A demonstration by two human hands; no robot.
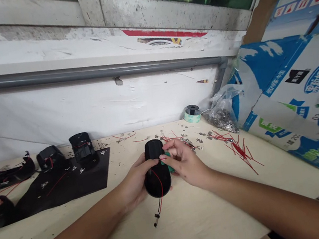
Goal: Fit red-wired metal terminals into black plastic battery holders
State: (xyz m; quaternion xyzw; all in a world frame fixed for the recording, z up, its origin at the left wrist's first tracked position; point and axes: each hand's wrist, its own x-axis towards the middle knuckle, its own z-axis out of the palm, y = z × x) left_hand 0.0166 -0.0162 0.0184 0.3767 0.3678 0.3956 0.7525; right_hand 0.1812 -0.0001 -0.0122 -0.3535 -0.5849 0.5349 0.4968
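Observation:
A black plastic housing (158, 185), long with rounded ends, stands tilted between my two hands above the table. My left hand (135, 179) is wrapped round its left side, thumb pressed on its front. At its right edge my right hand (189, 163) is closed, thumb and forefinger at a short red wire (163, 158) near my left thumb. Something green (169, 168) shows by the right fingers; its kind is unclear. From the housing hang a red and a black lead (161, 185), ending in a small black and metal part (156, 218).
More black housings (82, 147) stand at the left, by a dark sheet (93, 177). Red wires (242, 151) and small metal pieces lie scattered behind and right of my hands. Farther back are a tape roll (192, 114), a bag of metal parts (221, 116) and a large carton (292, 87).

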